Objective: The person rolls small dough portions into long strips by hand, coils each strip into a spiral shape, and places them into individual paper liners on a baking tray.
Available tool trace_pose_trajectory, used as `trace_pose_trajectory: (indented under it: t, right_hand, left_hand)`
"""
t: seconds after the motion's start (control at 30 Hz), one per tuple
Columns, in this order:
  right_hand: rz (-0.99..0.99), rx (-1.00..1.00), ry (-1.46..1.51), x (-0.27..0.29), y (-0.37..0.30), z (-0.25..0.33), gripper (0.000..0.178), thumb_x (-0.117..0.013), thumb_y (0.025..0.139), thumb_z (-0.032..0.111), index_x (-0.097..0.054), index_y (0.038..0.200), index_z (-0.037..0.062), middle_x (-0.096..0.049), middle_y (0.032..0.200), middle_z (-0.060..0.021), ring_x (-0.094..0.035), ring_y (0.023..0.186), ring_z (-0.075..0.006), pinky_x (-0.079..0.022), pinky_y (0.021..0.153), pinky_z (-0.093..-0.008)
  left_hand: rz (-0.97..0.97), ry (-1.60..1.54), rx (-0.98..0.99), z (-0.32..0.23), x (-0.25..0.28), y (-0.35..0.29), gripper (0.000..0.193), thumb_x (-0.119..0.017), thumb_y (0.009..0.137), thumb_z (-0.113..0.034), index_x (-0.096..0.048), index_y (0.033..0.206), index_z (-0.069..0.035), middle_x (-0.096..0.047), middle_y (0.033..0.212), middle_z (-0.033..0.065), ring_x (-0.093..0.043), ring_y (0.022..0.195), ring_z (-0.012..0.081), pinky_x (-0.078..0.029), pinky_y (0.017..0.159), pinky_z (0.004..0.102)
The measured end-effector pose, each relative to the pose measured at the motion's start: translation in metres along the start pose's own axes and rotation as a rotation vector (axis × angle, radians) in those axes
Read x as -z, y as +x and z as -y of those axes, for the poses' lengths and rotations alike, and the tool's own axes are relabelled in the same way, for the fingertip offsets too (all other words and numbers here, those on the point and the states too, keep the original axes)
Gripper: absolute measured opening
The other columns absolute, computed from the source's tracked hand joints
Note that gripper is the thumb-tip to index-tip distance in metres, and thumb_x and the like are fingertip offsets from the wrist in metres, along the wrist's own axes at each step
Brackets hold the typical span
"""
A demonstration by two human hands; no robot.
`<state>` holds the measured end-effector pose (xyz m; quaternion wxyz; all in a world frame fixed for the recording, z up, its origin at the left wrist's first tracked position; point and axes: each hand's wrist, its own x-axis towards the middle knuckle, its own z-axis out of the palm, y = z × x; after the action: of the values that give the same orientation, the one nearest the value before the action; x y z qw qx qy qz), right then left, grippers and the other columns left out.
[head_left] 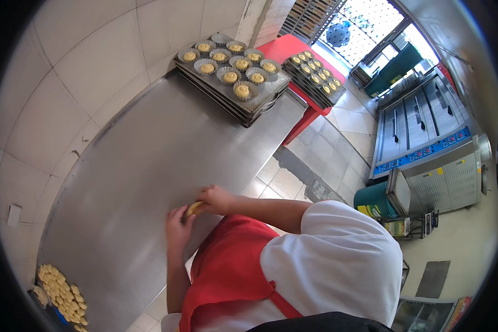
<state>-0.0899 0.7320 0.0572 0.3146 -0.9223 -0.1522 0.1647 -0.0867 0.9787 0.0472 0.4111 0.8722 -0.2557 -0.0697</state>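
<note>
A small strip of yellow dough (193, 208) is held between my two hands, just over the near edge of the steel table (149, 160). My left hand (178, 226) grips its lower left end with bent fingers. On its upper right end, the fingers of my right hand (216, 199) are closed. At the lower left corner of the table lies a heap of pale dough pieces (63, 293). A stack of dark trays (249, 117) stands at the table's far end, the top one carrying coiled dough pieces in fluted cups (241, 64).
Past the table, a red table (282, 45) bears another tray of coiled dough (315, 72). A steel deck oven (420, 122) stands at the right, with a teal bin (373, 197) near it. The tiled wall (94, 61) borders the table's left side.
</note>
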Motion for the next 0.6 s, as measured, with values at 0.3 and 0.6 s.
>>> trace_pose_trajectory:
  t: [0.3, 0.6]
  right_hand:
    - [0.056, 0.010, -0.522, -0.040, 0.068, 0.049, 0.098, -0.045, 0.106, 0.066, -0.019, 0.169, -0.0047, -0.015, 0.178, -0.0261, -0.012, 0.166, -0.0443, -0.012, 0.134, -0.0573]
    - [-0.326, -0.128, -0.453, -0.023, 0.152, 0.008, 0.100, -0.042, 0.106, 0.065, -0.017, 0.167, -0.0094, -0.017, 0.177, -0.0272, -0.012, 0.165, -0.0457, -0.011, 0.133, -0.0593]
  left_hand:
    - [-0.407, -0.289, 0.277, -0.001, 0.009, -0.090, 0.049, -0.074, 0.097, -0.013, -0.060, 0.142, -0.001, -0.062, 0.136, 0.0186, -0.062, 0.120, 0.0368, -0.050, 0.101, 0.0463]
    - [-0.331, -0.326, 0.048, -0.045, 0.002, -0.017, 0.055, -0.064, 0.101, -0.013, -0.052, 0.152, 0.002, -0.059, 0.149, 0.0229, -0.056, 0.140, 0.0382, -0.042, 0.118, 0.0477]
